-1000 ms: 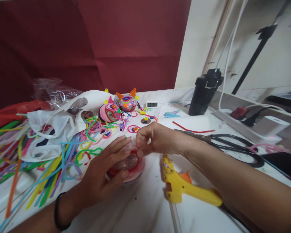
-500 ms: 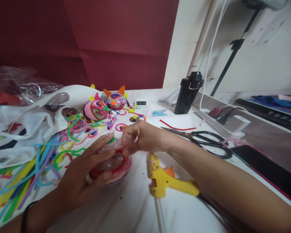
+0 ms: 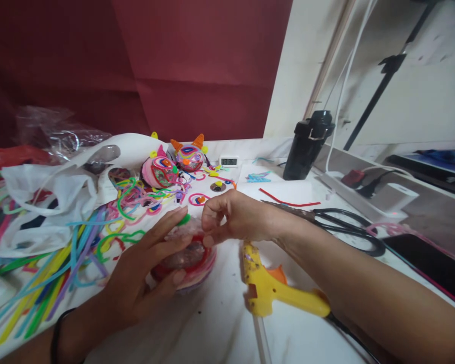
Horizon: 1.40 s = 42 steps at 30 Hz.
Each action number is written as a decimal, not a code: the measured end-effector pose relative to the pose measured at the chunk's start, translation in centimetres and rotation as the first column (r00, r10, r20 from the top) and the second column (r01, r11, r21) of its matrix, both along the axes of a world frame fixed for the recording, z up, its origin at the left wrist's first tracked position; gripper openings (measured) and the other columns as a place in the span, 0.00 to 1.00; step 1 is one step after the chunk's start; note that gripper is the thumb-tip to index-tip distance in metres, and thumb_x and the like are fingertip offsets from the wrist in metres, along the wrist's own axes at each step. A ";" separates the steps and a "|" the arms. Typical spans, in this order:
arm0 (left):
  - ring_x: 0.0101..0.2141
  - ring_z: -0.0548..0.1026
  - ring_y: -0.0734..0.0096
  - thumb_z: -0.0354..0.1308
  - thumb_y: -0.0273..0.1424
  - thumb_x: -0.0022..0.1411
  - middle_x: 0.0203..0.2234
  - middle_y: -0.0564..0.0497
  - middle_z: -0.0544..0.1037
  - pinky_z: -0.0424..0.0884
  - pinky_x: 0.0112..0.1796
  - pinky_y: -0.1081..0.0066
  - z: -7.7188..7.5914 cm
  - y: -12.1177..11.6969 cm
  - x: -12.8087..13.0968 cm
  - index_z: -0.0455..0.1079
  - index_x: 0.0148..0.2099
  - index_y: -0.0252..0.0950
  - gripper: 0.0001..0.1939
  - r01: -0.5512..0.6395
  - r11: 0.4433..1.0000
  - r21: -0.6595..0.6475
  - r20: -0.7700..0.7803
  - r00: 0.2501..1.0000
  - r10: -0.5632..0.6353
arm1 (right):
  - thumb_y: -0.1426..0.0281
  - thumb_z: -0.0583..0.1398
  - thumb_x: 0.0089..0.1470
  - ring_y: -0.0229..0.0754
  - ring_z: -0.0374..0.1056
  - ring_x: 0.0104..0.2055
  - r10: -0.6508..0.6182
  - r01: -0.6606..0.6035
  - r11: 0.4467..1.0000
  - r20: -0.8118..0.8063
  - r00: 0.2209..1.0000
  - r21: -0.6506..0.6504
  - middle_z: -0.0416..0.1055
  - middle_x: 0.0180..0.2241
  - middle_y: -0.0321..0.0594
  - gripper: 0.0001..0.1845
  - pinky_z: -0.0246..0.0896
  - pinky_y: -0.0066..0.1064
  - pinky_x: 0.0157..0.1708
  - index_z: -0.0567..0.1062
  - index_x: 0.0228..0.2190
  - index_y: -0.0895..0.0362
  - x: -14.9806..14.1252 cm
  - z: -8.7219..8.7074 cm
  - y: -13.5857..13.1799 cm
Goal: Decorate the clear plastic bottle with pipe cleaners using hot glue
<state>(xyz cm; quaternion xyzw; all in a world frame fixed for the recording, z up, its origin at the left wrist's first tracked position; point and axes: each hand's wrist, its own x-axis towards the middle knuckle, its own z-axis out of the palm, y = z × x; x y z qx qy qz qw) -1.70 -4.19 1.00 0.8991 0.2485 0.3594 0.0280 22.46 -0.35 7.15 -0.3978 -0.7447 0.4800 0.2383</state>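
Ball apart from glue gun

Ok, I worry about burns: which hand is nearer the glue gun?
Right: the right hand is just beyond the glue gun; the left hand is farther left, on the ball.

The left hand cups a clear, red-and-pink-ringed ball. The right hand (fingers curled) is at its edge.
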 end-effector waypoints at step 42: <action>0.66 0.56 0.51 0.55 0.34 0.67 0.69 0.51 0.54 0.63 0.61 0.51 0.1 0.0 -0.6 0.59 0.64 0.49 0.25 0.057 0.982 -0.179 0.004 0.998 -0.058 | 0.68 0.69 0.35 0.36 0.62 0.26 0.030 -0.031 0.999 -0.041 0.999 -0.035 0.68 0.22 0.31 0.12 0.57 0.30 0.28 0.71 0.22 0.57 0.2 -0.8 0.2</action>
